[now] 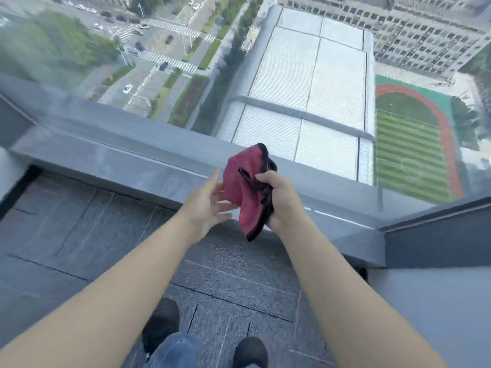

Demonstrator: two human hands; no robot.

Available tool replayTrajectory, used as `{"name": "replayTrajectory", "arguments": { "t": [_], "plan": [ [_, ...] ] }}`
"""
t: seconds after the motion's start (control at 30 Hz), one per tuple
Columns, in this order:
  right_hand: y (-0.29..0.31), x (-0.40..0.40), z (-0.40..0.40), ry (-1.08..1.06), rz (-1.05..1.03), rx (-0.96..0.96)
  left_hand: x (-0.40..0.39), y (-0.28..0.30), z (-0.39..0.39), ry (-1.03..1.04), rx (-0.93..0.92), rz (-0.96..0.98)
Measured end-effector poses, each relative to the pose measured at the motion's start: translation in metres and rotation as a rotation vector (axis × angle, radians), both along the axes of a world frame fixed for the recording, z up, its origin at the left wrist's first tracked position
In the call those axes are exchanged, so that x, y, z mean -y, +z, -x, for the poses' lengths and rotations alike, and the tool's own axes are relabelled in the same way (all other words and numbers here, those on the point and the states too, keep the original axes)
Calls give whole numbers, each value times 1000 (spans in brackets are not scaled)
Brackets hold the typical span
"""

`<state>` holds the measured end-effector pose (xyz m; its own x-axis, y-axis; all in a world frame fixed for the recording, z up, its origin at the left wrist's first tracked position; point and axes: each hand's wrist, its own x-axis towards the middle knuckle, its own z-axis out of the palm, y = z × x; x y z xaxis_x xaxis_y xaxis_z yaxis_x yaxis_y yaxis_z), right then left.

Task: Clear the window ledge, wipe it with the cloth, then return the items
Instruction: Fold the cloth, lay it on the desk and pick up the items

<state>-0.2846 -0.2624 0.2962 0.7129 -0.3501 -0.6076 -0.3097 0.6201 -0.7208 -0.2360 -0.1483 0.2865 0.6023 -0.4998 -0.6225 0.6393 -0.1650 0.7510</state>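
Observation:
A dark red cloth with black trim (244, 192) hangs bunched in the air above the grey window ledge (127, 160). My right hand (281, 197) is closed around its right side. My left hand (210, 203) is spread open just left of the cloth, its fingertips at the fabric's edge. The ledge runs from left to right below the glass, and no items show on the part in view.
A large window (292, 62) above the ledge looks down on streets, a white roof and a sports field. Dark carpet tiles (79, 235) cover the floor. A grey wall corner (425, 248) juts in on the right. My shoes (162, 325) stand near the bottom edge.

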Motion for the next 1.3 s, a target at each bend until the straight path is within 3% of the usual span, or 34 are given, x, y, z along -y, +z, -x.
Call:
{"name": "replayTrajectory", "arguments": {
  "t": [0.23,0.57,0.77,0.97,1.3],
  "plan": [
    [204,-42,-41,391,1,189,-62,205,-20,347,93,128],
    [360,-211,-77,895,320,310,-231,370,10,904,339,10],
    [406,-353,-60,1195,405,438,-362,427,69,1187,441,-101],
    [436,-500,-1,1496,332,518,-489,457,158,1458,501,-230],
    [470,-703,92,1803,276,676,-646,488,283,1806,543,-362]
  ]
}}
